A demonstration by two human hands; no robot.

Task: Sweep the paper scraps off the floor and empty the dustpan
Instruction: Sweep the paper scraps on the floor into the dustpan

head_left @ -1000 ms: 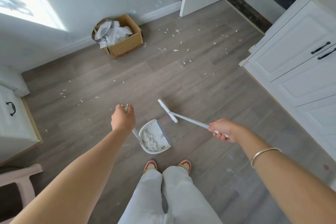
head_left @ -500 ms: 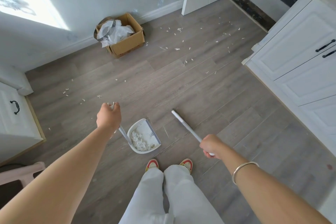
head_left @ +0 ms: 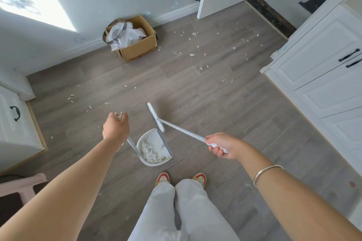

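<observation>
Left grip [head_left: 115, 128] clasps white long-handled plastic dustpan [head_left: 150, 136], scraps inside; right grip [head_left: 221, 146] clasps slim white broom [head_left: 155, 116], shaft slanting forward-left; we judge loose white paper scraps [head_left: 194, 34] well ahead of its head.

Left hand [head_left: 115, 128] grips white long-handled dustpan [head_left: 154, 147] holding paper scraps [head_left: 150, 151]; right hand [head_left: 222, 145] grips white broom [head_left: 156, 116] above grey wood floor [head_left: 205, 103].

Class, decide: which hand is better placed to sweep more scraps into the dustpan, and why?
Right. The right hand grips the broom, whose head lies beside the mouth of the dustpan; the left hand holds the dustpan's handle.
</observation>
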